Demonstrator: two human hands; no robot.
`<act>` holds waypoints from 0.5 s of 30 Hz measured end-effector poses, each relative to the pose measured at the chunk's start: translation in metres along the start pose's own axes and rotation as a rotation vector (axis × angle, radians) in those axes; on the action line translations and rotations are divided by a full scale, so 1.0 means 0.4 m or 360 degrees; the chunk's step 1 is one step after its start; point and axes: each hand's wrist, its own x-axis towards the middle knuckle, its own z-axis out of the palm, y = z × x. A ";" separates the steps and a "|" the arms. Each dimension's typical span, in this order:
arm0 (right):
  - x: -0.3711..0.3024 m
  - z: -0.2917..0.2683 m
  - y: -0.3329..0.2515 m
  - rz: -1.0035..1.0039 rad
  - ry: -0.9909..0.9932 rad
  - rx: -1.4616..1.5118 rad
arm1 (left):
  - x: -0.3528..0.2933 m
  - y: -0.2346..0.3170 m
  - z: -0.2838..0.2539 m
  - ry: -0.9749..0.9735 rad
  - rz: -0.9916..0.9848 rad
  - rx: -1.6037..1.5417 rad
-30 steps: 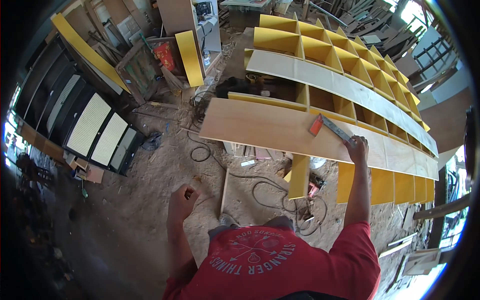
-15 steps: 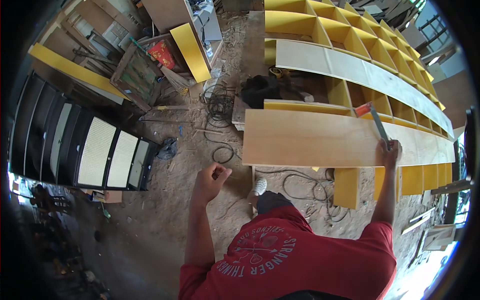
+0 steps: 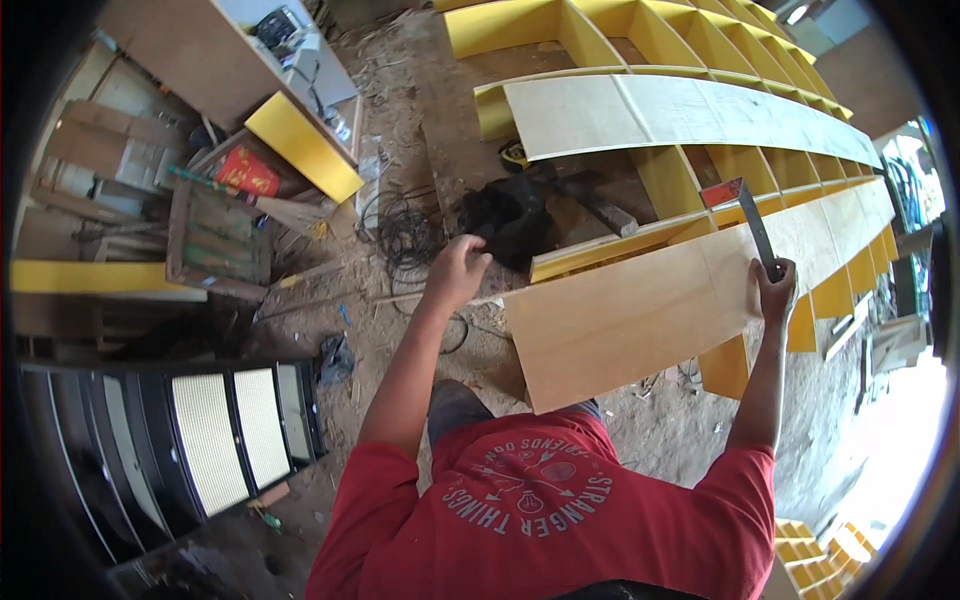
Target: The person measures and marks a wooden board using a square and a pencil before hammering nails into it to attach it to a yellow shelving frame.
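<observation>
My right hand (image 3: 776,284) is closed round the lower end of a try square (image 3: 757,235), an L-shaped tool with a grey blade and a red stock. It is over the right part of a long pale plywood board (image 3: 630,315), which lies along the near side of a yellow frame. My left hand (image 3: 462,270) is raised left of the board, near a black cloth or bag (image 3: 505,215). Its fingers are curled toward the thumb; whatever they may hold is hidden. A second pale board (image 3: 690,110) rests farther back on the yellow frame.
Yellow compartment frames (image 3: 640,35) extend to the far right. A mallet-like tool (image 3: 600,205) and a yellow-black tape measure (image 3: 513,156) lie inside one bay. Tangled cable (image 3: 395,225) is on the dirt floor. A black cabinet with pale panels (image 3: 210,440) stands left.
The view has turned, and the near board now appears slanted and closer to my body. My left hand has moved up and forward. My right hand still grips the try square.
</observation>
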 end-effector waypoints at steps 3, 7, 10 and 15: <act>-0.098 -0.035 -0.076 0.0249 0.0158 -0.0121 | 0.106 -0.035 0.035 0.0043 0.0663 0.0214; -0.302 -0.114 -0.293 0.0462 0.0340 0.0373 | 0.103 -0.172 0.032 -0.1023 0.0281 0.0599; -0.532 -0.204 -0.506 0.0637 0.0447 0.0523 | 0.069 -0.216 0.014 -0.1206 0.0476 0.0551; -0.673 -0.198 -1.005 0.1010 -0.0028 0.0655 | 0.092 -0.251 -0.017 -0.1538 0.0542 0.0464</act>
